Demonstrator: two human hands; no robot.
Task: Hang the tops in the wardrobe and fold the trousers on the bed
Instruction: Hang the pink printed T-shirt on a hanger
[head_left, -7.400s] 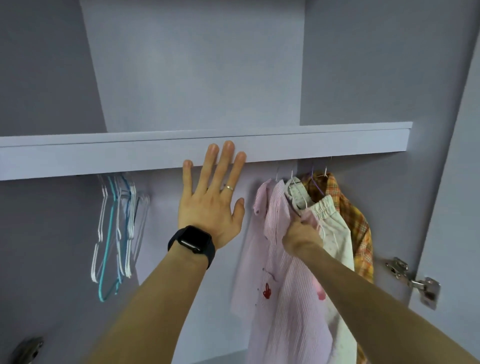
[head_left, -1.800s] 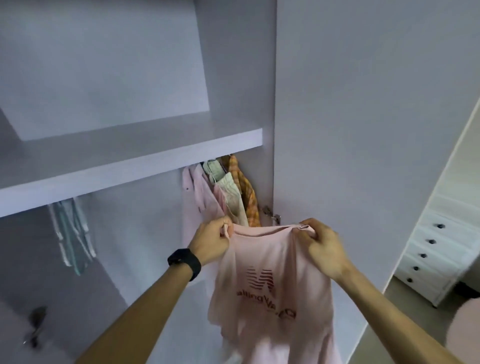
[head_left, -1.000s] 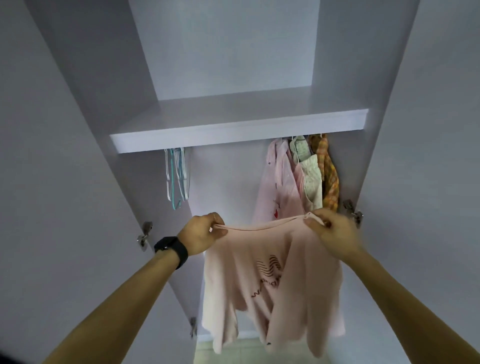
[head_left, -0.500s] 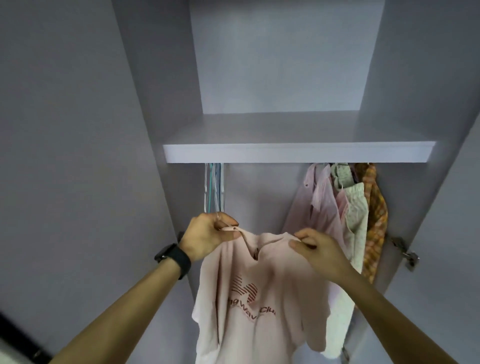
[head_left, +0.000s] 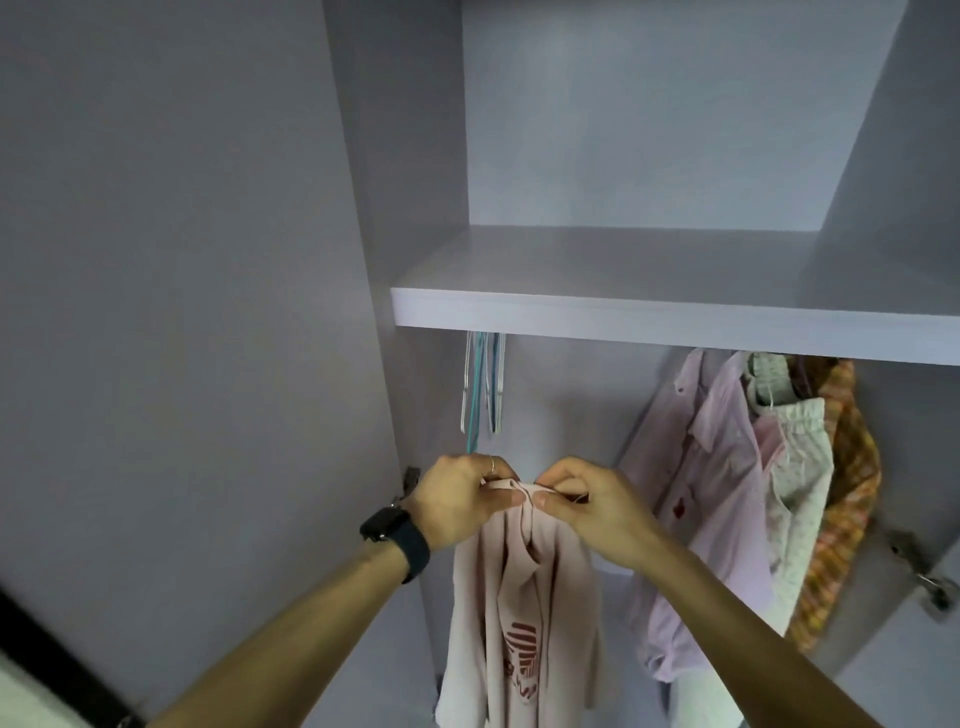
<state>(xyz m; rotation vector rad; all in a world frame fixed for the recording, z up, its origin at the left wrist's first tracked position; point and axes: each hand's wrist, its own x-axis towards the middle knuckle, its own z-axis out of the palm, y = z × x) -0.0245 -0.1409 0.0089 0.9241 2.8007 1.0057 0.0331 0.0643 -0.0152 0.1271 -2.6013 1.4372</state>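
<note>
**A:** Start closest in. What are the two hands doing?

**B:** Both are clamped on the pale pink cotton top with the dark red print (head_left: 524, 597). The left hand (head_left: 462, 501), with a black smartwatch (head_left: 397, 530) on its wrist, pinches the neckline between thumb and curled fingers (head_left: 506, 499). The right hand (head_left: 587, 506) pinches the same edge, and its thumb almost meets the left one.

**A:** Is that different from a moment ago?

**B:** Yes. Half a second back the two grips were spread, with the neck opening stretched between them. Now they have come together. The cloth is bunched into a ridge between the fingertips, and the body of the top hangs straight down below them.

**A:** What does that mean for the job?

**B:** I'd say the neckline is being gathered so one hand can hold it while the other fetches a hanger. No hanger shows in the top, so it is not hung yet.

**A:** And farther in?

**B:** Just above and behind the left knuckles hang the empty thin white and teal hangers (head_left: 483, 387). Well to the right of the right fingers, a striped pale pink shirt (head_left: 717, 493), a cream dotted garment (head_left: 795, 467) and an orange checked shirt (head_left: 852, 493) already hang. All of these are under the grey wardrobe shelf (head_left: 675, 317), which is above the fingers. The trousers and the bed are out of view.
</note>
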